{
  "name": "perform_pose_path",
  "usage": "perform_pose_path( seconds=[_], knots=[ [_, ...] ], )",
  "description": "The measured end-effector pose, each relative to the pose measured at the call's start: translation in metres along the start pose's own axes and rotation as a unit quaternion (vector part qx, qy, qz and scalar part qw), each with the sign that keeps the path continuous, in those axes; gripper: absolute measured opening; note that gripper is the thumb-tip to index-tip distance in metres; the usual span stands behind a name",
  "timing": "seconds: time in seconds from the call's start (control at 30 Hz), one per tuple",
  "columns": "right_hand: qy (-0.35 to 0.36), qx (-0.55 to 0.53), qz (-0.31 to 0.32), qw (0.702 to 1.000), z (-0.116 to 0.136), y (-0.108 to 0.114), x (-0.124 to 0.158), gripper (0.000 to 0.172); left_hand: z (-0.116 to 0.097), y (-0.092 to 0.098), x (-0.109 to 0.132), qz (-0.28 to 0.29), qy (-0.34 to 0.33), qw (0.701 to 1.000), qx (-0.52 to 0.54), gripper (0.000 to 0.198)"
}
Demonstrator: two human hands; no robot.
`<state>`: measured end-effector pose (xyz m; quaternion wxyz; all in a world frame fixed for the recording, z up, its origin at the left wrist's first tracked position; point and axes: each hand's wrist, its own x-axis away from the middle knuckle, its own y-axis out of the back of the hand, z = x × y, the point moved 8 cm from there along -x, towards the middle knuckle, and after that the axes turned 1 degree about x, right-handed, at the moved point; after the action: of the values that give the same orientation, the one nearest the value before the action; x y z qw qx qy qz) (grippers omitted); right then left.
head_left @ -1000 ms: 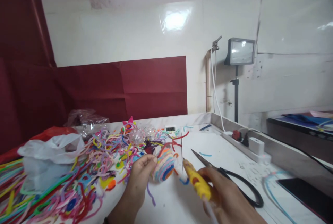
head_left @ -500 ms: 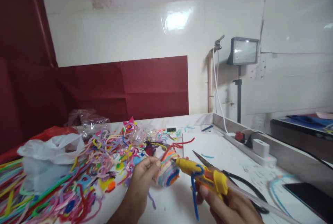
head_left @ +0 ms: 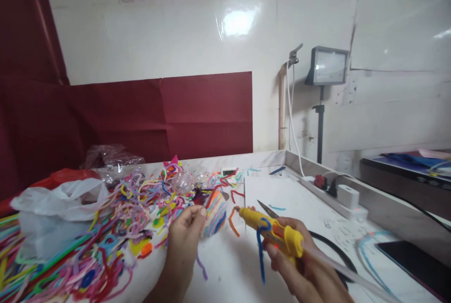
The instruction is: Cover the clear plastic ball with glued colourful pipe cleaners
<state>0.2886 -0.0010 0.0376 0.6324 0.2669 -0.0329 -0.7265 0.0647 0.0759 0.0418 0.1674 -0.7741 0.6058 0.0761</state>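
My left hand [head_left: 185,239] pinches the edge of a rounded piece wrapped in striped pipe cleaners [head_left: 215,216], coloured blue, orange, pink and cream. In my right hand [head_left: 305,260] is a yellow hot glue gun [head_left: 271,229], its nozzle pointing left toward the striped piece with a gap between them. A blue pipe cleaner [head_left: 260,256] hangs looped over the gun's barrel, and a clear glue stick [head_left: 338,265] sticks out of its back. An orange pipe cleaner piece [head_left: 231,222] shows beside the nozzle. Scissors [head_left: 266,208] lie partly hidden behind my right hand.
Tangled pipe cleaners [head_left: 116,228] cover the table's left side, along with a white plastic bag [head_left: 59,218]. A white sheet [head_left: 282,190] lies behind the scissors. To the right are a power strip [head_left: 347,206] and a phone [head_left: 416,265]. A lamp [head_left: 329,66] stands behind.
The striped piece has moved left and slightly up in my left hand, away from the glue gun's nozzle, and turned. The glue gun stays nearly in place; the orange piece now shows beside it.
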Motion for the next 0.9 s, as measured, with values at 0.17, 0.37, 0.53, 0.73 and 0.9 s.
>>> perform_pose_path(
  seconds=[0.17, 0.37, 0.53, 0.73, 0.9],
  knots=[
    [0.057, 0.142, -0.012, 0.988, -0.004, -0.005, -0.005, 0.029, -0.019, 0.014, 0.001, -0.089, -0.084, 0.987, -0.099, 0.017],
    [0.168, 0.215, 0.040, 0.961, -0.012, -0.028, 0.000, 0.038, -0.020, 0.014, -0.001, -0.077, -0.080, 0.987, -0.120, 0.015],
    [0.043, 0.091, 0.080, 0.992, -0.031, -0.023, 0.004, 0.021, -0.019, 0.013, -0.003, -0.061, -0.074, 0.988, -0.120, 0.015],
    [-0.194, -0.217, 0.176, 0.941, -0.037, -0.035, 0.011, 0.045, -0.020, 0.016, -0.006, -0.061, -0.075, 0.989, -0.108, 0.015],
    [-0.236, -0.334, 0.238, 0.881, -0.044, -0.052, 0.014, 0.044, -0.018, 0.017, -0.008, -0.063, -0.077, 0.991, -0.090, 0.015]
  ],
)
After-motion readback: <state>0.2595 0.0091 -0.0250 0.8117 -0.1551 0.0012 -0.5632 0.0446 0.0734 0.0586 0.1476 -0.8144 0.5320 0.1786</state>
